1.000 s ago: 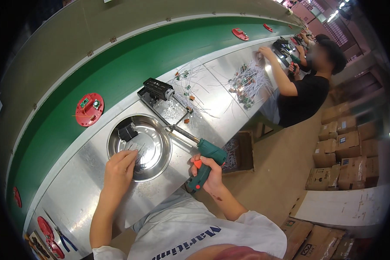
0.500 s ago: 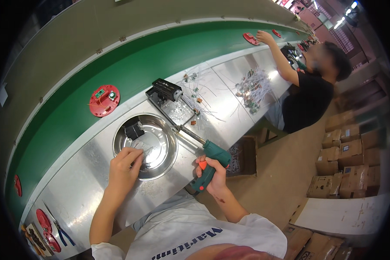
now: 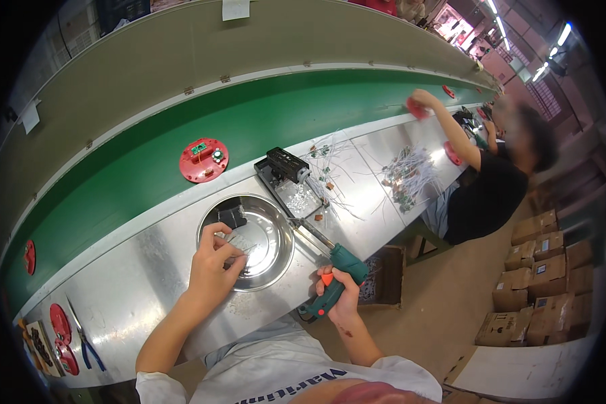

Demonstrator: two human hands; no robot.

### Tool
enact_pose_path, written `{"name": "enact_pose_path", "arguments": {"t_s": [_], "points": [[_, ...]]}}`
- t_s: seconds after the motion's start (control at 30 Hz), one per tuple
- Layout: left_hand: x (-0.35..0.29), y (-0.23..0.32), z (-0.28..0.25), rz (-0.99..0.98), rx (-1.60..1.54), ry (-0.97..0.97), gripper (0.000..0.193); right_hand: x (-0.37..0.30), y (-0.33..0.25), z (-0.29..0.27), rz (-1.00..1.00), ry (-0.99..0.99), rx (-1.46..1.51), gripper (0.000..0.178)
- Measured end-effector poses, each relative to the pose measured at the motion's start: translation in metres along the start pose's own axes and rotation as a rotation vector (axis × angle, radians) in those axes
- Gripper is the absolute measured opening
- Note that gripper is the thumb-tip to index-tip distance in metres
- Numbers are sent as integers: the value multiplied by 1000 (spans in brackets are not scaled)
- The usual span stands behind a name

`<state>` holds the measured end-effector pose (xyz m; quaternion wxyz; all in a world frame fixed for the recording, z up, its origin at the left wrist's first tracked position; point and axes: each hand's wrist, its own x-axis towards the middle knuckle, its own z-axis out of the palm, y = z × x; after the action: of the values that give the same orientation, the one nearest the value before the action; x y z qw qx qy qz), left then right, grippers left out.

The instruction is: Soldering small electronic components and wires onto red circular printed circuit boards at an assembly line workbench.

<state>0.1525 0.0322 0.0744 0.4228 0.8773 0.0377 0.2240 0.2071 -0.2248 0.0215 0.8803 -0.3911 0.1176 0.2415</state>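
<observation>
My left hand (image 3: 215,264) is over the near left side of a shiny metal bowl (image 3: 279,232), its fingers bent and its fingertips inside the rim. Whatever those fingertips pinch is too small to make out. Inside the bowl lie a black piece (image 3: 233,215) and some small pale bits. My right hand (image 3: 344,301) grips a green soldering gun (image 3: 349,262) with an orange trigger. Its long metal barrel points up and left, the tip close to the corner of a black tray (image 3: 273,192) behind the bowl.
A black iron holder (image 3: 287,163) stands over the tray. Behind it, a red round housing (image 3: 203,160) sits on the green belt (image 3: 141,175). White wires with small boards (image 3: 405,176) lie to the right. Pliers (image 3: 87,347) are at far left. A co-worker (image 3: 495,192) sits at right.
My view has shifted, so the bench sits lower and further right. My left hand's fingers are more raised and bent. The co-worker's hand has lifted a red part. My right hand keeps its grip.
</observation>
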Motion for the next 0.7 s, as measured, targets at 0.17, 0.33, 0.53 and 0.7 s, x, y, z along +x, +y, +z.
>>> {"name": "enact_pose_path", "arguments": {"t_s": [0.17, 0.33, 0.53, 0.7], "points": [[-5, 8, -7, 12, -37, 85, 13, 4, 2, -5, -9, -37, 4, 20], [-27, 26, -14, -69, -64, -37, 9, 1, 1, -6, 16, -90, -23, 20], [-61, 36, -11, -88, -38, -108, 9, -13, 4, 13, 13, -200, -168, 18], [-84, 45, -13, -138, -94, -138, 10, -28, 33, 51, -19, -378, -460, 32]]}}
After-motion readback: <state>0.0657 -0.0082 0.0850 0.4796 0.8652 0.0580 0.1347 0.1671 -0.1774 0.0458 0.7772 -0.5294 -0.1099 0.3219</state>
